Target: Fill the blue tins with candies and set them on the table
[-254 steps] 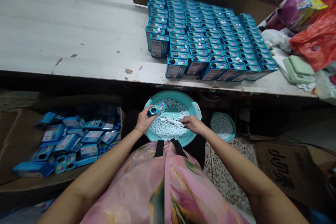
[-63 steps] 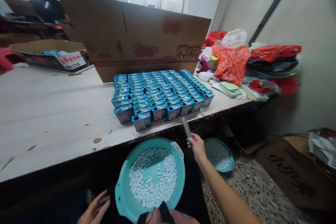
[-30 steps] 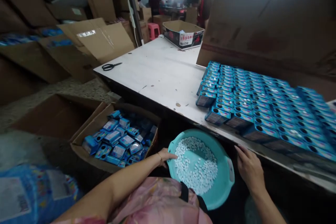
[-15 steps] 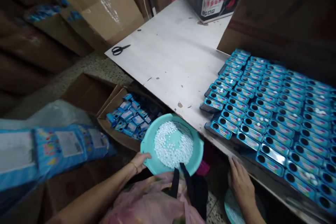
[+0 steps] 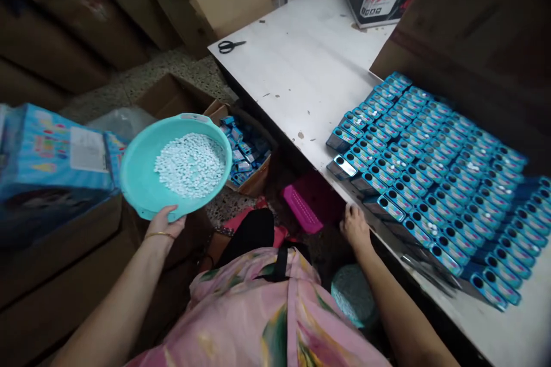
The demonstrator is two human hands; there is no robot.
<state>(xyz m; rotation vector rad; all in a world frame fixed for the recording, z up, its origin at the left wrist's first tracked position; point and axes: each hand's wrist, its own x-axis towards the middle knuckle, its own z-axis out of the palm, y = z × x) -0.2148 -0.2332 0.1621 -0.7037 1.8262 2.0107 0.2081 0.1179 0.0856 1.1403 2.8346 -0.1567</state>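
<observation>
My left hand (image 5: 166,225) grips the near rim of a teal plastic basin (image 5: 138,166), thumb over the edge. Small white pellets (image 5: 193,169) are heaped inside the basin, which tilts slightly, away from the table. With its fingers bent over, my right hand (image 5: 356,228) is at the front edge of the white table (image 5: 284,77). Rows of slim blue boxes (image 5: 408,175) stand on the table to the right of that hand. Most show a round dark hole on top, and a few white pellets lie on some.
An open carton of small blue packets (image 5: 245,149) sits below the table edge. A magenta basket (image 5: 303,209) and a teal container (image 5: 350,295) are low down. Scissors (image 5: 231,46) lie at the table's far corner. Large blue packages (image 5: 60,155) stand at left.
The basin has moved left, away from the table edge, in my left hand. My right hand stays by the table edge, its fingers now more bent. The view has shifted.
</observation>
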